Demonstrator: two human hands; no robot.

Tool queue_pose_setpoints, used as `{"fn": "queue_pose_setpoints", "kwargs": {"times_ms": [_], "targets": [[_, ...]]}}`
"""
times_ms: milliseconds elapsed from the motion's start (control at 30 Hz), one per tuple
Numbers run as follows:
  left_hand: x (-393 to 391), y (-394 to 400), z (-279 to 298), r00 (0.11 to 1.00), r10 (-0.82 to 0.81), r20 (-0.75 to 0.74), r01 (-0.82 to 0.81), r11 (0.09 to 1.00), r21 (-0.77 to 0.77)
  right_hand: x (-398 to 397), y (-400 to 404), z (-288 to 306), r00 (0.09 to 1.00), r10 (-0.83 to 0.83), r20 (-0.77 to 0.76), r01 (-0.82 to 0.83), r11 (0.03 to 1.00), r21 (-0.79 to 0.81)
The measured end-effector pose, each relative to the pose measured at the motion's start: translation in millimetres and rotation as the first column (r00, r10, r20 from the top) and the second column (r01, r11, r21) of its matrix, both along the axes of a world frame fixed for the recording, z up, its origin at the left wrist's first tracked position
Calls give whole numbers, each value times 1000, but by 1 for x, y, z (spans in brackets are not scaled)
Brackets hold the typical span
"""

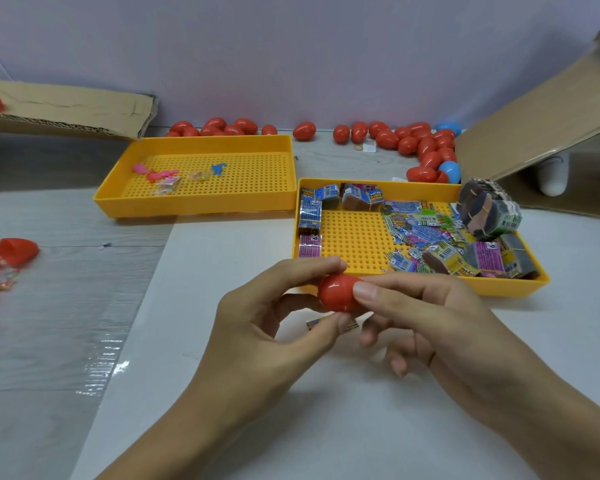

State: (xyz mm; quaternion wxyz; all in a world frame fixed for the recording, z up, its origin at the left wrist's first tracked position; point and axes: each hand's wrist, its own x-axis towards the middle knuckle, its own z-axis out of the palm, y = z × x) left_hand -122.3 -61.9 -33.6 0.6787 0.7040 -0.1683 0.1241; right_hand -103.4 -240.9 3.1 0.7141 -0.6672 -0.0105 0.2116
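A red plastic egg [336,293] is held above the white table sheet between both hands. My left hand [257,327] pinches its left side with index finger on top and thumb beneath. My right hand [440,327] grips its right side, thumb lying across the front. A small printed leaflet [317,322] lies on the sheet just under the egg, partly hidden by my fingers.
A yellow tray [499,287] of folded printed leaflets and banded bundles sits front right. A second yellow tray [194,202] with small pink and blue toys stands behind left. Red eggs [426,143] and two blue ones line the wall; more red eggs [11,251] lie left. Cardboard flaps stand at both sides.
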Motion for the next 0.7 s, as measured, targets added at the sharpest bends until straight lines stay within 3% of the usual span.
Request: {"fn": "queue_pose_setpoints", "kwargs": {"times_ms": [267, 367, 433, 567, 700], "targets": [[0, 0, 2, 999, -3, -36, 2, 999, -36, -1, 3, -2, 998, 21, 55, -17, 996, -82], [4, 5, 5, 996, 59, -62, -65, 993, -94, 2, -5, -7, 941, 5, 339, 108, 944, -312], [6, 10, 7, 987, 132, -96, -145, 980, -136, 4, -11, -10, 838, 142, 527, 160, 860, -485], [7, 11, 7, 976, 170, -139, -194, 964, -183, 3, -9, -22, 776, 430, 462, 83, 655, -751], [7, 9, 8, 977, 179, -113, -193, 973, -130, 1, -6, -23, 775, 401, 489, 100, 685, -721]]}}
